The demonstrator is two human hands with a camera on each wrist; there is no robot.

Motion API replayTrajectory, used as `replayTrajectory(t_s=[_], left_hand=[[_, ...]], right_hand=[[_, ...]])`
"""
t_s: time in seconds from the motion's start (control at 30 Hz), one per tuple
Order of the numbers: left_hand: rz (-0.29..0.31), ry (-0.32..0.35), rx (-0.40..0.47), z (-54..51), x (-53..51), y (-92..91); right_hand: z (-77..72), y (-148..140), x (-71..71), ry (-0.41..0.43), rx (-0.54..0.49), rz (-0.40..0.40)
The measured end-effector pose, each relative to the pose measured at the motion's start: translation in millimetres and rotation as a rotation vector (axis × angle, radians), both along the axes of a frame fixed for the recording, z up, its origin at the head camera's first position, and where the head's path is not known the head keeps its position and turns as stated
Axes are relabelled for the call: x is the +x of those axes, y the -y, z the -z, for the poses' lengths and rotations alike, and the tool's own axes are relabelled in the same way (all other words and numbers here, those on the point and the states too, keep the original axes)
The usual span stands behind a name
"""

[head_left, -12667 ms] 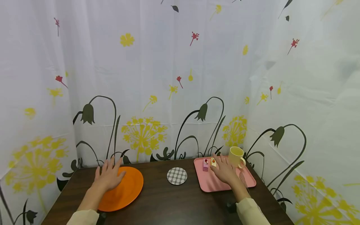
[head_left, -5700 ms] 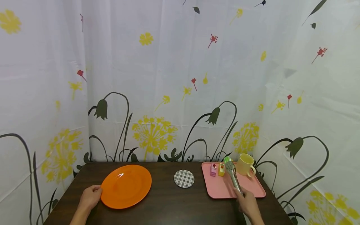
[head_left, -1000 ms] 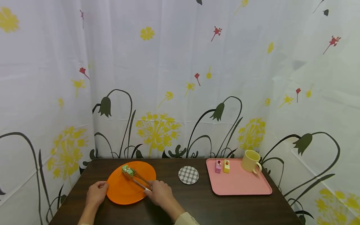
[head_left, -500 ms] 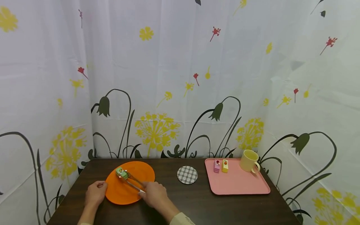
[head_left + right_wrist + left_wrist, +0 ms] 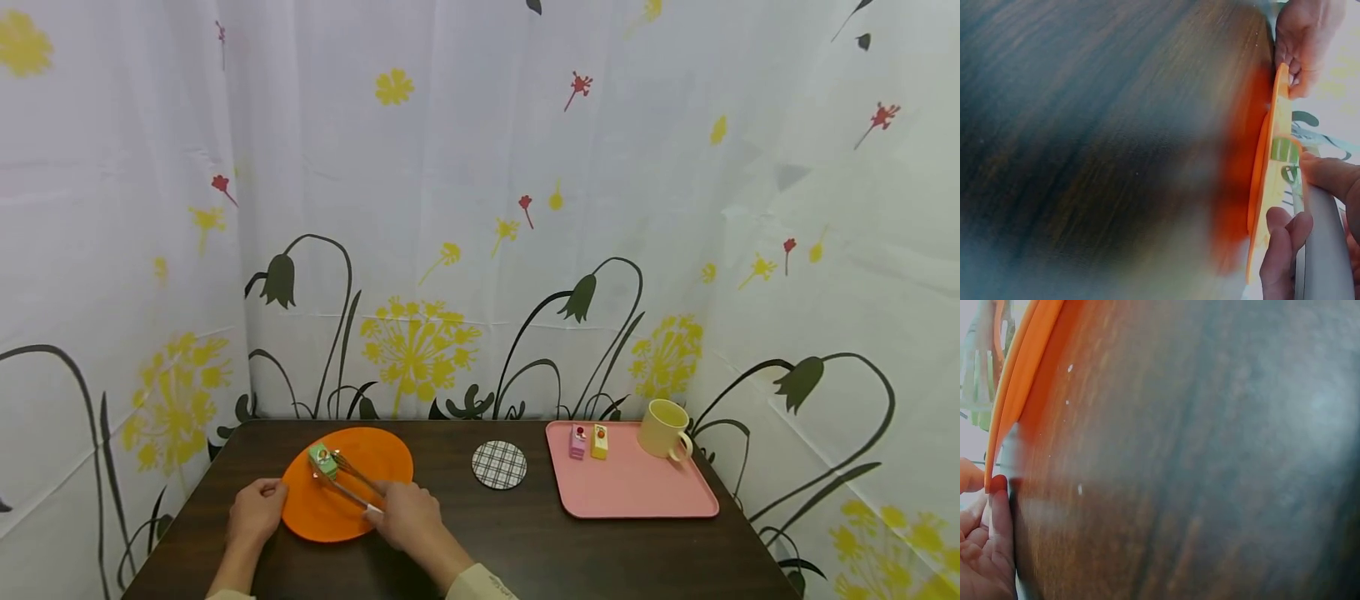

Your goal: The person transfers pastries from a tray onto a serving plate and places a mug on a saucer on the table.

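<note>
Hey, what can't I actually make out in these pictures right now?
Head view: the grip end of the tongs, covered by the right hand.
Head view: the bottom inside the yellow mug, hidden by its near wall.
Head view: fine detail atop the green block, too small.
Left wrist view: part of the left hand, cut off by the left and bottom edges.
Left wrist view: tabletop grain toward the right, blurred.

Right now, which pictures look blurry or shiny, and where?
Head view: fairly clear, with neat edges on the orange plate and checked coaster; left wrist view: tabletop blurry, with pale glare toward the right side; right wrist view: tabletop blurry too, with a smudgy orange reflection, and the curtain washed out.
</note>
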State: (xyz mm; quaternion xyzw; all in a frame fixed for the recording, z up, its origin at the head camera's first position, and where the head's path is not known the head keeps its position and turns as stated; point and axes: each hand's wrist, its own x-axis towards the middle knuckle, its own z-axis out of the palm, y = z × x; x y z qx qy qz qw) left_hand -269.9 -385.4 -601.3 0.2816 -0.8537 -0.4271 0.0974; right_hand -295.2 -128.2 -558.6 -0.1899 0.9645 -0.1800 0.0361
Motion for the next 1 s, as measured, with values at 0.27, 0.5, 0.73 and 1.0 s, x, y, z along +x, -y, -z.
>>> replayTrajectory(t_s=[0.27, 0.5, 0.73, 1.0], left_hand=[[-0.024, 0.008, 0.022, 0.2, -1.6, -3.4], [0.004, -0.003, 0.007, 1.2, -0.1, 1.9], [-0.013, 0.013, 0.035, -1.3, -3.8, -0.2], [-0.019, 0.059, 0.024, -3.7, -1.2, -2.8]], right_hand=[[3.4, -1.0, 0.0, 0.018, -0.055, 0.012], [2.3, -0.3, 0.8, 0.011, -0.089, 0.045], [-8.7, -9.4, 6.0, 0.020, -0.181, 0.052], [-20.6, -26.5, 11.7, 0.007, -0.263, 0.039]])
